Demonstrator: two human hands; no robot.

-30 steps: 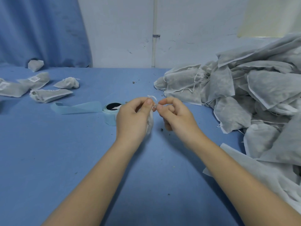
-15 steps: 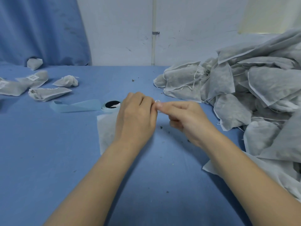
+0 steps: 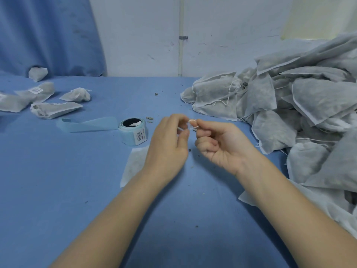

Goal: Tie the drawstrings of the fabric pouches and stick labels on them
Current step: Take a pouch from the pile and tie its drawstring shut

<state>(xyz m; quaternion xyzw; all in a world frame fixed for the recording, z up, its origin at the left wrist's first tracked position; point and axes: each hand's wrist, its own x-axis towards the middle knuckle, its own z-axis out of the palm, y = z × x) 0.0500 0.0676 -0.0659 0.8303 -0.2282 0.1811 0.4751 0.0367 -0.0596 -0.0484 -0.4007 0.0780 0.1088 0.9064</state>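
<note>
Both hands meet over the middle of the blue counter point(image 3: 58, 190), fingertips close together. The left hand point(image 3: 168, 147) pinches a thin white drawstring point(image 3: 192, 123) between thumb and fingers; the right hand point(image 3: 218, 146), palm turned up, pinches the same string, which forms a small loop between the two. A pouch point(image 3: 135, 163) lies flat on the counter under the left wrist, partly hidden by it. Just left of the hands stands a label roll point(image 3: 133, 133), a barcode label showing on its side and a pale blue strip point(image 3: 88, 124) trailing off to the left. A big pile point(image 3: 289, 117) of grey pouches fills the right side. Several pouches point(image 3: 54, 109) lie at far left, one with a label point(image 3: 35, 90) stuck on.
</note>
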